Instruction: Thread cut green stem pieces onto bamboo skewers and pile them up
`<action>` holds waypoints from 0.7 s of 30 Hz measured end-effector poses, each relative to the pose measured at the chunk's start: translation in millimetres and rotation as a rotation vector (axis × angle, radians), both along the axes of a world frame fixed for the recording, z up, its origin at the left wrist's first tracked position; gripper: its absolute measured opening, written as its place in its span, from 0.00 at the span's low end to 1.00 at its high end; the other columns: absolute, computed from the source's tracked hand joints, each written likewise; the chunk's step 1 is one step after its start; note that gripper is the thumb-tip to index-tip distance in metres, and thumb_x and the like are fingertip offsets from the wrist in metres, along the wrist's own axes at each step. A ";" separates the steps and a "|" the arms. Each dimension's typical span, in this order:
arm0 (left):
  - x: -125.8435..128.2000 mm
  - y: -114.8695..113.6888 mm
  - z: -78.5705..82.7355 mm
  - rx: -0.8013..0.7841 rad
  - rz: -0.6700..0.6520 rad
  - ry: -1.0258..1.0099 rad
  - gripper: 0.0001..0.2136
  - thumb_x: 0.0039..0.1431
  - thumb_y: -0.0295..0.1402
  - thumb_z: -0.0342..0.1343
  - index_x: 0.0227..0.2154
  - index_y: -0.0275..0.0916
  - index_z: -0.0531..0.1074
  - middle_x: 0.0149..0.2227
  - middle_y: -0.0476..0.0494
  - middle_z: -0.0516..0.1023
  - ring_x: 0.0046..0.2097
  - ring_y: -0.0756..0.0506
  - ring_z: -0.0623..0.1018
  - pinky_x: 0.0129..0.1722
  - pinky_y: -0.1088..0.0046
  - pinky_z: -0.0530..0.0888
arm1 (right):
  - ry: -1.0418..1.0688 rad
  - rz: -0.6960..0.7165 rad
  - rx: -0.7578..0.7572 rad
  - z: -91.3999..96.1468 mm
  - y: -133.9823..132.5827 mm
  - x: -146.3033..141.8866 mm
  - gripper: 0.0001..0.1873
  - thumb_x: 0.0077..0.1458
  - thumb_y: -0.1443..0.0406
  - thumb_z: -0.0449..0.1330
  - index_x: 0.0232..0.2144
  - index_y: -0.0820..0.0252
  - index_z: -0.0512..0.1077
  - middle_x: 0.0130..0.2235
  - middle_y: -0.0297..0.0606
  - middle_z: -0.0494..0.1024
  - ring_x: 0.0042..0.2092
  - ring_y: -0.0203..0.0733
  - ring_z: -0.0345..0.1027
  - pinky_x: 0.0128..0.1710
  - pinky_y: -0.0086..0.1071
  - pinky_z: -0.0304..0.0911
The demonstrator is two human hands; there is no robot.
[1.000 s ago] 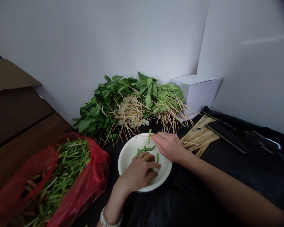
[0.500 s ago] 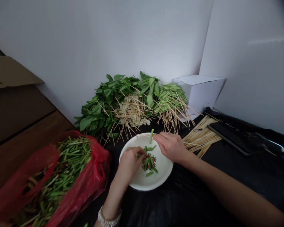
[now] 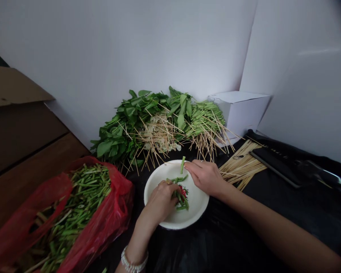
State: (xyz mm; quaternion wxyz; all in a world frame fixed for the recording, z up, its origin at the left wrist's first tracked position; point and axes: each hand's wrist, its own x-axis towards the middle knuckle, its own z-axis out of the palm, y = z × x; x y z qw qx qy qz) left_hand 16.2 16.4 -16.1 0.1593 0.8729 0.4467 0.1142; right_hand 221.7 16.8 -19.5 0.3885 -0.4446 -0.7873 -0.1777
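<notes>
A white bowl [image 3: 197, 204] stands on the black sheet and holds several short green stem pieces [image 3: 181, 200]. My left hand [image 3: 161, 200] reaches into the bowl, fingers curled down onto the pieces. My right hand [image 3: 206, 176] rests at the bowl's far right rim, pinching a thin wooden skewer with one green stem piece [image 3: 182, 164] threaded on it, standing upright at the rim.
A red plastic bag [image 3: 108, 223] full of cut green stems lies at the left. Skewered leafy greens [image 3: 136, 121] and stems [image 3: 204, 117] pile against the wall. Loose bamboo skewers [image 3: 241, 165], a white box [image 3: 240, 110] and a dark knife [image 3: 284, 167] lie at the right.
My left hand drew back to the bowl's left side half a second ago, then moved right again onto the stem pieces. My right hand stayed in place.
</notes>
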 end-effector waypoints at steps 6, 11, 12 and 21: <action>-3.5 5.5 6.5 0.004 0.054 -0.236 0.05 0.54 0.28 0.56 0.31 0.41 0.76 0.39 0.42 0.77 0.42 0.41 0.75 0.45 0.64 0.69 | 0.000 0.013 0.029 2.1 -1.3 0.6 0.14 0.63 0.69 0.49 0.42 0.63 0.75 0.30 0.36 0.75 0.30 0.35 0.66 0.32 0.28 0.58; -7.1 11.8 13.8 -0.202 0.241 -0.685 0.06 0.60 0.36 0.53 0.33 0.40 0.72 0.28 0.47 0.78 0.30 0.47 0.76 0.31 0.71 0.71 | 0.023 0.007 0.048 4.0 -2.8 0.7 0.16 0.62 0.70 0.47 0.44 0.64 0.74 0.32 0.38 0.76 0.32 0.36 0.67 0.34 0.28 0.60; -7.7 13.0 14.9 -0.260 0.269 -0.806 0.07 0.58 0.37 0.55 0.34 0.39 0.72 0.27 0.48 0.79 0.29 0.48 0.76 0.30 0.73 0.71 | 0.023 0.010 0.050 4.1 -3.2 0.6 0.16 0.62 0.71 0.47 0.44 0.64 0.74 0.32 0.39 0.76 0.32 0.36 0.67 0.34 0.29 0.60; -15.0 16.2 22.8 -0.671 0.333 -1.498 0.17 0.44 0.28 0.70 0.40 0.34 0.77 0.34 0.42 0.83 0.34 0.51 0.80 0.35 0.80 0.75 | 0.008 0.057 0.094 1.6 -5.6 0.6 0.17 0.62 0.70 0.47 0.46 0.62 0.74 0.31 0.37 0.75 0.29 0.34 0.66 0.31 0.28 0.61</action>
